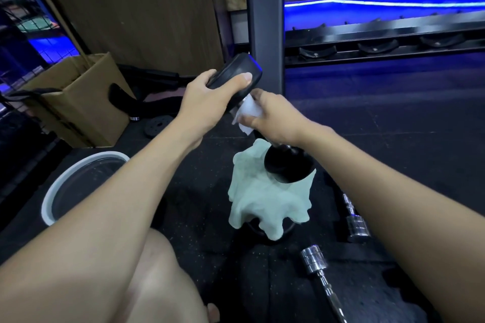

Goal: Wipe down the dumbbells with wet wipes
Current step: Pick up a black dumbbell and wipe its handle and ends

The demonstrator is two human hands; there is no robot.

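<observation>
The left hand [207,102] curls its fingers and thumb round the upper head of a dumbbell [236,73] near the middle of the frame, thumb laid across the smooth black rubbery disc. The right hand [275,117] wraps a crumpled white wet wipe [248,112] round the handle just below that head, fingers curled about the bar, whose metal shows only as a glint beside the wipe. The dumbbell stands tilted, its long axis running from upper left to lower right; its lower round black head [286,165] rests on a rumpled pale green cloth [262,199] draped over a dark object that is mostly hidden. Both forearms reach in from the bottom corners of the frame, and a bare knee [160,275] shows at lower centre.

On the speckled black rubber floor [393,125], a chrome dumbbell [319,274] with a knurled bar lies at lower right, and another chrome piece [355,223] lies near it, partly behind the right forearm. A round white-rimmed basin [56,191] sits at the left. A brown cardboard box [84,107] stands above it, at the left. A dark rack with empty cradles [380,47] crosses the upper right, lit blue.
</observation>
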